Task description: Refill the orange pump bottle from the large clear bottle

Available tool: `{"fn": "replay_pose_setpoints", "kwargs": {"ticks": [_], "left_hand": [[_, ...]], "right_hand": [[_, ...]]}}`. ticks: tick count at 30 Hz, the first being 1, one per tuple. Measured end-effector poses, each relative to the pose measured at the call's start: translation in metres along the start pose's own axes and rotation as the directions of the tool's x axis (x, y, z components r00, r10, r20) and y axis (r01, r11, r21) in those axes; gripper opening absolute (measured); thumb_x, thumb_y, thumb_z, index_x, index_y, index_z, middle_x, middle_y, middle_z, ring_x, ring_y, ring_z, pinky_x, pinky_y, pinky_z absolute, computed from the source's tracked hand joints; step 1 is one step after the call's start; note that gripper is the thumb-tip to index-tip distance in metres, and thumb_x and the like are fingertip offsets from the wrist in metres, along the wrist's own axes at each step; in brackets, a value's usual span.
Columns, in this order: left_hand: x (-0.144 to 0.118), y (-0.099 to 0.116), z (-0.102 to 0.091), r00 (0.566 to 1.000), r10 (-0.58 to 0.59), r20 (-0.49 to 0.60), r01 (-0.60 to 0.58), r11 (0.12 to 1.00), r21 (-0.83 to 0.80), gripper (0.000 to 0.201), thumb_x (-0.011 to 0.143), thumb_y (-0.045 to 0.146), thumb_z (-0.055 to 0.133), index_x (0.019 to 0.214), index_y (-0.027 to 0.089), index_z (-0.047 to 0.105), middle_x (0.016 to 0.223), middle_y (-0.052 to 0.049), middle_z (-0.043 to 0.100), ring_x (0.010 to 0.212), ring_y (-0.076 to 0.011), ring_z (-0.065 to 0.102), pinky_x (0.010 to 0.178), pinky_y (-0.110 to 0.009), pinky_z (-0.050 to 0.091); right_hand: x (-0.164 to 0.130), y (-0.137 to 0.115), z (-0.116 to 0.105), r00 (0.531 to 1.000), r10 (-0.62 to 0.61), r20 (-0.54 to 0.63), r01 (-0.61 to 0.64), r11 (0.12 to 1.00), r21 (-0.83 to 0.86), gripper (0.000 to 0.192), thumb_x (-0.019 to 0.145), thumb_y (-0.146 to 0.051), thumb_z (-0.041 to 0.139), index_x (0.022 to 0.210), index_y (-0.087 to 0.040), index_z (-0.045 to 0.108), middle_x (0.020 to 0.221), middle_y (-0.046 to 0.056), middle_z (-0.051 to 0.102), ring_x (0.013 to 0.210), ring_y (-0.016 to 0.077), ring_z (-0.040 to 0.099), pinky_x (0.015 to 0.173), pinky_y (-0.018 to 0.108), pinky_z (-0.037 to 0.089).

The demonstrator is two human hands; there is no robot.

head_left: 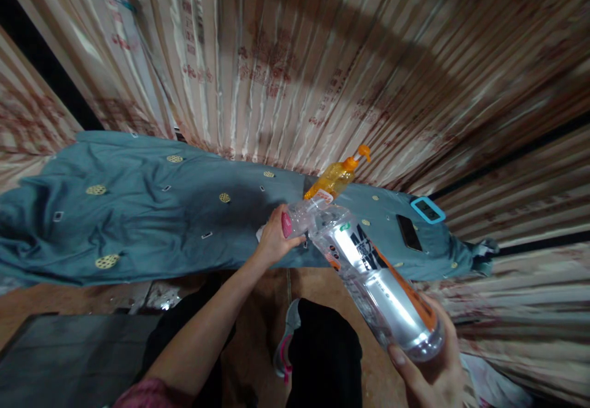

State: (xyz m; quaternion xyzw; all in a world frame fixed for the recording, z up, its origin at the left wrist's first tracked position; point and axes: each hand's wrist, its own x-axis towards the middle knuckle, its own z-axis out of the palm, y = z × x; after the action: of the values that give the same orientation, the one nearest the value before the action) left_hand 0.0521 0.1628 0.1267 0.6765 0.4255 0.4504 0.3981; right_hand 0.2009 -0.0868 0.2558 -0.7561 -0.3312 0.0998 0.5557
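My right hand (431, 368) grips the base of a large clear plastic bottle (378, 279) with an orange and white label, tilted with its neck pointing away from me. My left hand (275, 239) is closed around the bottle's pink cap (286, 224) at the neck. Just beyond the neck stands an orange pump bottle (335, 177) on a teal cloth (138, 211) that covers a table.
A black phone (409, 232) and a small device with a cyan frame (428, 209) lie on the cloth's right end. Striped printed curtains (322, 58) hang behind. My dark-trousered legs and a grey shoe (286, 340) are below, with a dark surface (69, 359) at lower left.
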Motion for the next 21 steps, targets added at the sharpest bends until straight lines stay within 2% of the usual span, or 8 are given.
{"fn": "replay_pose_setpoints", "kwargs": {"ticks": [5,12,21], "left_hand": [[0.0007,0.0037,-0.0003,1.000,0.008,-0.001,-0.008,1.000,0.004,0.076,0.063,0.021,0.088,0.131,0.018,0.055,0.135,-0.014,0.068,0.128,-0.0341,0.067,0.112,-0.051,0.053],[0.0001,0.0048,0.0010,1.000,-0.001,-0.023,0.001,1.000,-0.014,0.078,0.062,0.021,0.090,0.132,0.019,0.055,0.134,-0.013,0.068,0.127,-0.0339,0.067,0.111,-0.050,0.053],[0.0014,0.0078,-0.0004,1.000,-0.010,-0.010,0.010,1.000,-0.002,0.073,0.063,0.019,0.088,0.129,0.018,0.056,0.134,-0.014,0.068,0.126,-0.0341,0.068,0.112,-0.050,0.053]], "right_hand": [[-0.0003,-0.0005,0.0007,1.000,0.027,0.011,-0.027,0.999,0.043,0.090,0.059,-0.050,0.091,0.135,-0.022,0.051,0.145,0.019,0.053,0.143,0.0473,0.042,0.122,0.066,0.023],[-0.0004,-0.0017,0.0014,1.000,0.019,-0.002,-0.019,0.999,0.045,0.091,0.058,-0.050,0.091,0.134,-0.020,0.051,0.145,0.020,0.052,0.143,0.0489,0.041,0.123,0.069,0.019],[-0.0032,-0.0025,0.0023,1.000,0.030,0.002,-0.030,0.999,0.025,0.099,0.062,-0.057,0.089,0.142,-0.016,0.048,0.144,0.024,0.052,0.142,0.0509,0.043,0.122,0.072,0.021]]}}
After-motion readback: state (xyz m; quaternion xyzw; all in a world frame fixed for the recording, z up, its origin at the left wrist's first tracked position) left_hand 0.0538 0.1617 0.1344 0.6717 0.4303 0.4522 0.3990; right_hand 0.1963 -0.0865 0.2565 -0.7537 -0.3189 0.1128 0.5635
